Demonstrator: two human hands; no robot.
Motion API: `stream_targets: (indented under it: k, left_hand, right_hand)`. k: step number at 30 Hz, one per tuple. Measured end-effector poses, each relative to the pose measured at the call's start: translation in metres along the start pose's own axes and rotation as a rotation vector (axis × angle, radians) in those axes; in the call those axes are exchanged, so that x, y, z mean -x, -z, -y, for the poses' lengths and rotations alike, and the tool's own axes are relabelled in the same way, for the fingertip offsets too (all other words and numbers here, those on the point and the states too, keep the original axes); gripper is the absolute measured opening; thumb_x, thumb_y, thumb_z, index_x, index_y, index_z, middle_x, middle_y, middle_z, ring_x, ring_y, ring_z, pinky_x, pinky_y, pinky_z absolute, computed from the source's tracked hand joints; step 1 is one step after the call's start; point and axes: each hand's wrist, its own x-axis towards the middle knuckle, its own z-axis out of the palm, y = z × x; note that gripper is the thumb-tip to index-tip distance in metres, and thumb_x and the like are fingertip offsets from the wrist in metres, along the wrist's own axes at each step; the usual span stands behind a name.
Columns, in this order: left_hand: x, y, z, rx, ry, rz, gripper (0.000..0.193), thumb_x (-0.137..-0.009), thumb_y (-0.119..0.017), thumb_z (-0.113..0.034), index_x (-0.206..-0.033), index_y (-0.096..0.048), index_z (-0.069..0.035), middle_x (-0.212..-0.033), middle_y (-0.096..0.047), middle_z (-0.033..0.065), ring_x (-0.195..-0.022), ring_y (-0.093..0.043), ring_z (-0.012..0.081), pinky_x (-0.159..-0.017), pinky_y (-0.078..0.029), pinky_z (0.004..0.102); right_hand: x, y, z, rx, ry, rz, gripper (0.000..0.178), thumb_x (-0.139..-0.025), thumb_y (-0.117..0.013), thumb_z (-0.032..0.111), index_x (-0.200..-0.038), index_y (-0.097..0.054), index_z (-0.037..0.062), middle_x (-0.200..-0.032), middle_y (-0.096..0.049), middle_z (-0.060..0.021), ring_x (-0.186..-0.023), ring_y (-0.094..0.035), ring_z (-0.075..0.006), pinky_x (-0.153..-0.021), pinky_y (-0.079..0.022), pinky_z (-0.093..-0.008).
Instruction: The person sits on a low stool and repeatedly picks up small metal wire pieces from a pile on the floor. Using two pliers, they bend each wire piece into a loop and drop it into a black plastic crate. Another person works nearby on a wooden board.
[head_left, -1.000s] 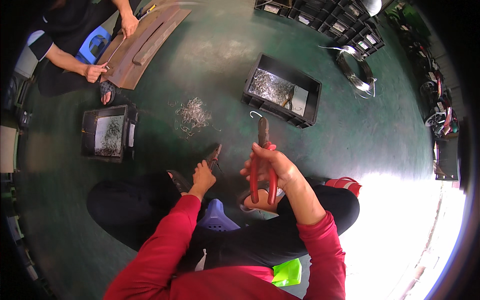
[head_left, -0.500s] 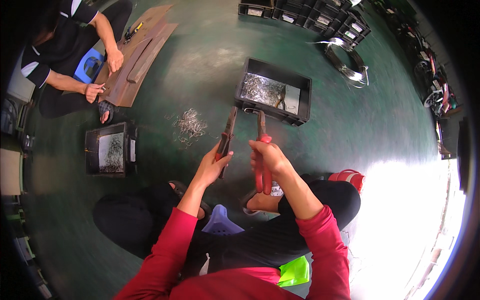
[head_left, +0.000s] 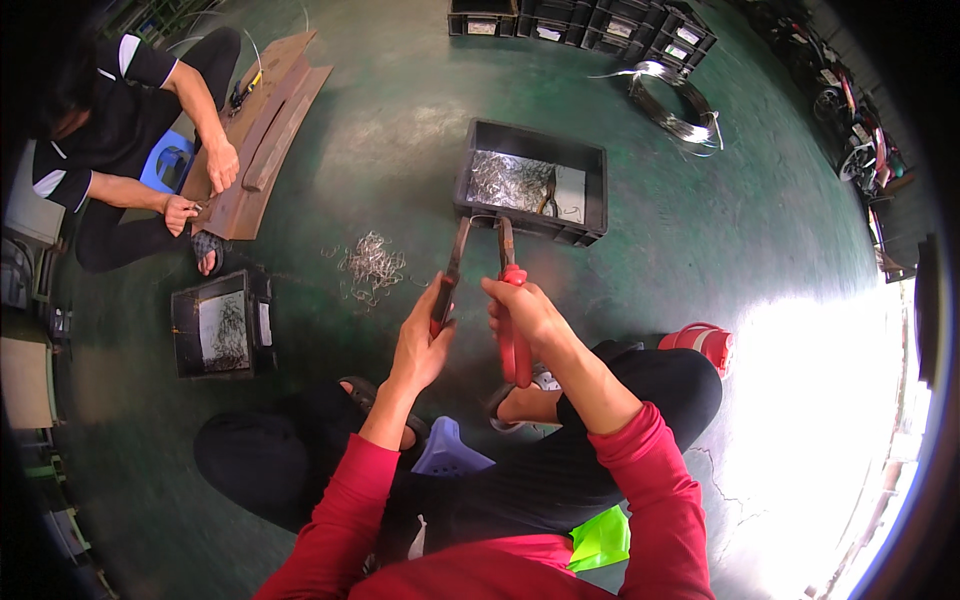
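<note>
My left hand is closed round pliers with dark and red handles, their jaws pointing away from me. In my right hand are red-handled pliers, held upright beside the first pair. A small curved piece of wire spans the two jaw tips. Just beyond the tips stands a black crate holding many bent wire pieces and another pair of pliers. To the left of my hands, a loose pile of bent wire pieces lies on the green floor.
A second black crate with wire pieces stands at left. Beyond it a co-worker's hands work over a brown board. Stacked black crates and a wire coil are at the back. A red container sits by my right knee.
The view has shifted slightly, so the crates and coil sit a little further left. Both pairs of pliers stay in my hands, with the wire piece still between their tips.
</note>
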Motion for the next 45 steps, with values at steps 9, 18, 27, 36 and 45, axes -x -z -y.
stream_targets:
  k: [9, 18, 27, 36, 45]
  left_hand:
    - [0.000, -0.001, -0.003, 0.011, 0.026, 0.043, 0.068, -0.081, -0.054, 0.005, -0.145, -0.033, -0.007, -0.134, -0.050, 0.0177, -0.111, -0.059, 0.0260, -0.093, -0.046, 0.0317]
    - [0.002, -0.003, -0.017, -0.054, -0.064, -0.032, 0.056, -0.082, -0.057, 0.006, -0.136, -0.045, -0.005, -0.099, -0.057, 0.0086, -0.081, -0.058, 0.0162, -0.072, -0.048, 0.0280]
    - [0.011, 0.010, -0.042, 0.070, 0.058, 0.018, 0.049, -0.083, -0.057, 0.002, -0.131, -0.049, -0.005, -0.088, -0.052, 0.0026, -0.070, -0.051, 0.0106, -0.064, -0.045, 0.0279]
    - [0.014, 0.023, -0.058, 0.154, 0.173, 0.081, 0.038, -0.085, -0.057, -0.001, -0.122, -0.055, -0.003, -0.081, -0.055, 0.0002, -0.070, -0.049, 0.0075, -0.061, -0.041, 0.0240]
    - [0.011, 0.027, -0.061, 0.290, 0.294, 0.146, 0.040, -0.086, -0.057, -0.003, -0.126, -0.053, -0.004, -0.085, -0.054, -0.0001, -0.072, -0.048, 0.0072, -0.067, -0.042, 0.0233]
  right_hand:
    - [0.001, 0.000, 0.002, 0.068, 0.019, 0.010, 0.026, -0.090, -0.060, 0.030, -0.084, -0.050, 0.0072, -0.071, -0.051, -0.0008, -0.063, -0.052, -0.0136, -0.056, -0.045, -0.0319]
    - [0.004, 0.001, 0.002, 0.204, 0.068, -0.041, 0.031, -0.089, -0.060, 0.033, -0.085, -0.052, 0.0039, -0.072, -0.054, -0.0024, -0.063, -0.052, -0.0142, -0.057, -0.044, -0.0310]
    - [0.002, 0.006, 0.000, 0.723, 0.268, -0.352, 0.050, -0.084, -0.061, 0.043, -0.094, -0.053, -0.0060, -0.078, -0.061, -0.0178, -0.075, -0.062, -0.0288, -0.070, -0.048, -0.0388]
    - [0.006, -0.002, 0.004, 0.869, 0.295, -0.445, 0.054, -0.086, -0.060, 0.042, -0.102, -0.051, -0.0090, -0.090, -0.062, -0.0310, -0.095, -0.059, -0.0467, -0.081, -0.047, -0.0460]
    - [0.007, 0.000, 0.003, 0.882, 0.359, -0.510, 0.052, -0.086, -0.061, 0.039, -0.104, -0.049, -0.0086, -0.089, -0.061, -0.0340, -0.091, -0.060, -0.0489, -0.078, -0.048, -0.0488]
